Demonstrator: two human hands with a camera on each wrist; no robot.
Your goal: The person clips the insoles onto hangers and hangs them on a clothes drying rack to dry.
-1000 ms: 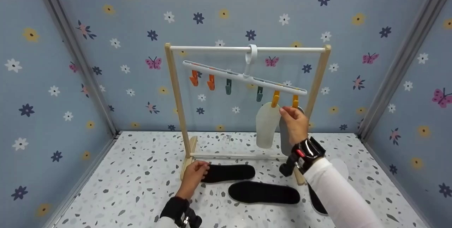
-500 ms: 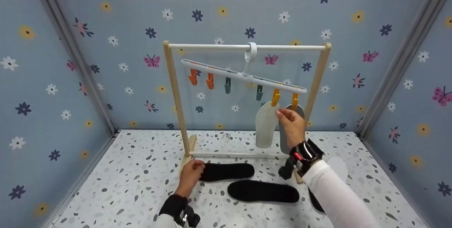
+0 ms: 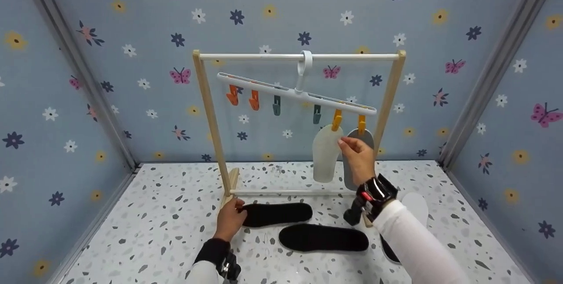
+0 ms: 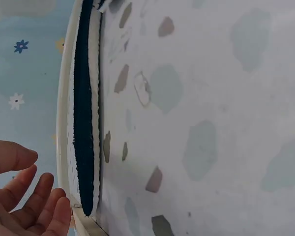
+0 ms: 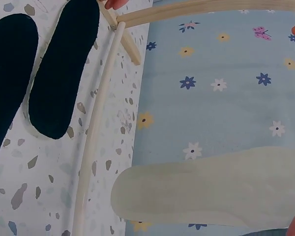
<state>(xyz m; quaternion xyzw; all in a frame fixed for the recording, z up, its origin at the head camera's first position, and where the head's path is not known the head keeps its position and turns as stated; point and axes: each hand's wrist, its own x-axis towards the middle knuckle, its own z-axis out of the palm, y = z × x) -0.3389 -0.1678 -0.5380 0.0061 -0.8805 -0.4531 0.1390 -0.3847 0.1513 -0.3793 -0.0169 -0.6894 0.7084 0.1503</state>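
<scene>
A pale insole hangs from a yellow clip on the right half of a white hanger. With thumb and forefinger my right hand pinches its upper right edge, just below the clip. Behind that hand a grey insole hangs from a second yellow clip, partly covered. My left hand is low at the left end of a black insole on the table. In the left wrist view the left fingers are loosely bent, with nothing between them.
The hanger tilts down to the right on a wooden rack. Orange clips and green clips hang from it. Another black insole lies in front; a dark insole and a white one lie partly under the right forearm.
My left hand has drawn slightly left along the end of the black insole. My right fingers have slid a little lower on the pale insole's edge. The head view has shifted slightly.
</scene>
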